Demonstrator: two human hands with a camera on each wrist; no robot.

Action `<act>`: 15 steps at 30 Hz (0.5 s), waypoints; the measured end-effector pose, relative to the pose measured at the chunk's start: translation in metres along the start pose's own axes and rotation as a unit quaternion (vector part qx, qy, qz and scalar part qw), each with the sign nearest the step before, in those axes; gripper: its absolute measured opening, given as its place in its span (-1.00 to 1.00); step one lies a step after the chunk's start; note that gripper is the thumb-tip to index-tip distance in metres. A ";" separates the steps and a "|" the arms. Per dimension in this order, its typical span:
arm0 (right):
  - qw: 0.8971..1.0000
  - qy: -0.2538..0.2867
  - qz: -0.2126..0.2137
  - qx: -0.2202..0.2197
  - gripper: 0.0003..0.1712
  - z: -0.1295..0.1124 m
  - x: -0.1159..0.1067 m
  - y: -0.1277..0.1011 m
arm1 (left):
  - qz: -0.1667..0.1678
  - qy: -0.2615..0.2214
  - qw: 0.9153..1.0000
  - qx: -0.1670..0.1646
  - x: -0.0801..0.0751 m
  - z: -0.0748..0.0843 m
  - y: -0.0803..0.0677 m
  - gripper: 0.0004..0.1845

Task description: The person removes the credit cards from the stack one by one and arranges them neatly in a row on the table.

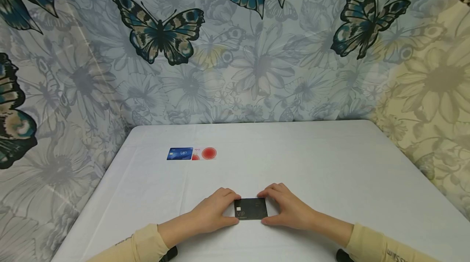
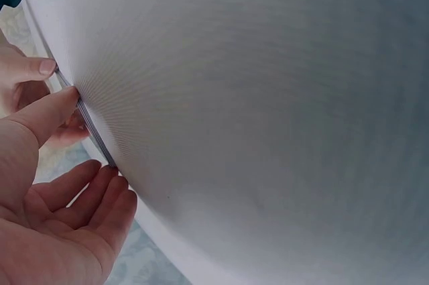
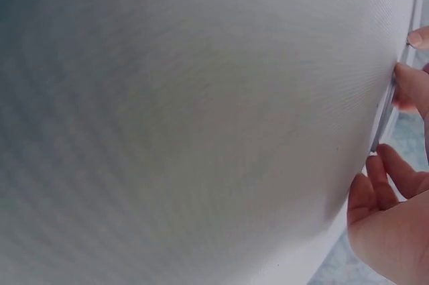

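Black VIP card stack [image 1: 251, 208] flat on white table [image 1: 330, 160] near its front edge, pinched at short ends by left hand [image 1: 214, 213] and right hand [image 1: 290, 209], thumbs and fingertips curled onto the edges. Likely risk: thin edges slipping on the smooth cloth, cards fanning apart. Blue card [image 1: 180, 153] and red-dot card [image 1: 204, 153] well beyond the stack to the left; bare cloth all around it
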State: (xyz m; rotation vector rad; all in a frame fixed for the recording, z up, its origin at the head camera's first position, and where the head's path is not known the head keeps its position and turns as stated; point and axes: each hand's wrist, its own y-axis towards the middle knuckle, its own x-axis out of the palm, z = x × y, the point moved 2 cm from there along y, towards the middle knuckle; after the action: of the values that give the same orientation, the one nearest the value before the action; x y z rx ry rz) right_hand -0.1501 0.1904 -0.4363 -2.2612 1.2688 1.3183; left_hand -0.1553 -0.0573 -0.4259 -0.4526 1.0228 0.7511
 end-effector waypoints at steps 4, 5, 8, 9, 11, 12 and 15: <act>1.000 0.000 0.001 0.000 -0.42 0.000 0.000 0.000 | 0.002 -0.001 1.000 0.003 0.001 -0.001 0.000 -0.46; 1.000 -0.001 0.001 0.000 -0.43 0.000 0.000 0.000 | 0.003 -0.001 1.000 0.004 0.001 -0.001 0.000 -0.46; 1.000 -0.003 0.003 -0.003 -0.45 0.001 0.000 0.000 | 0.004 0.001 1.000 0.006 0.001 -0.002 0.000 -0.47; 1.000 -0.004 0.003 -0.005 -0.45 0.001 0.000 0.000 | 0.004 0.001 1.000 0.006 0.002 -0.002 0.001 -0.47; 1.000 -0.005 0.006 -0.010 -0.46 0.001 0.001 -0.001 | 0.005 0.001 1.000 0.007 0.002 -0.002 0.000 -0.47; 1.000 -0.006 0.006 -0.011 -0.47 0.001 0.001 -0.001 | 0.005 0.001 1.000 0.008 0.002 -0.002 0.000 -0.47; 1.000 -0.005 0.007 -0.015 -0.47 0.001 0.001 -0.001 | 0.006 -0.001 1.000 0.008 0.002 -0.002 0.000 -0.48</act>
State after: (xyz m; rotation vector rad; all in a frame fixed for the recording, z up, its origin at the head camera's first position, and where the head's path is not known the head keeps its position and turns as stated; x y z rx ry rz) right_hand -0.1499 0.1912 -0.4382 -2.2675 1.2717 1.3593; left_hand -0.1558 -0.0579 -0.4282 -0.4325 1.0291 0.7530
